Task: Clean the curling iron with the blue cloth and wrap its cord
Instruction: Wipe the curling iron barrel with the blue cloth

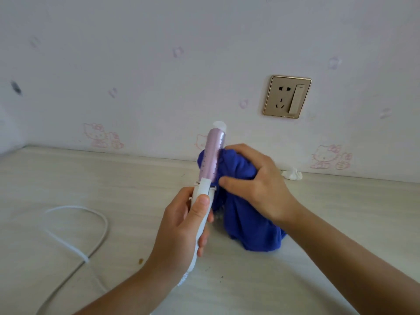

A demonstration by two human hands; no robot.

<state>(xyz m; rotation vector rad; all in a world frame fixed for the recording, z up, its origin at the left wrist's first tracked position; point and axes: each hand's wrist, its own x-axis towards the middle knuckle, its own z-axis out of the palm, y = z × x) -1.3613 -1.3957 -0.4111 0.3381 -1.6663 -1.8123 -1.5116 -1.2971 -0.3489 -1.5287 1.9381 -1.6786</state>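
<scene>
Above table (113, 178), curling iron (212, 155) being gripped near-upright by handle in left hand (179, 226); blue cloth (245, 223) being gripped against pink barrel by right hand (256, 180); cord (106, 225) lying looped at left.

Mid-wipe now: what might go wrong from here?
The cloth hangs loose below the right hand and may snag on the iron. The left hand grips only the handle, so sideways wiping pressure could tip it. The cord lies looped on the table and may drag.

Cloth (247, 214) right of iron (212, 155) — cord (75, 226) left, on table (341, 212).
</scene>
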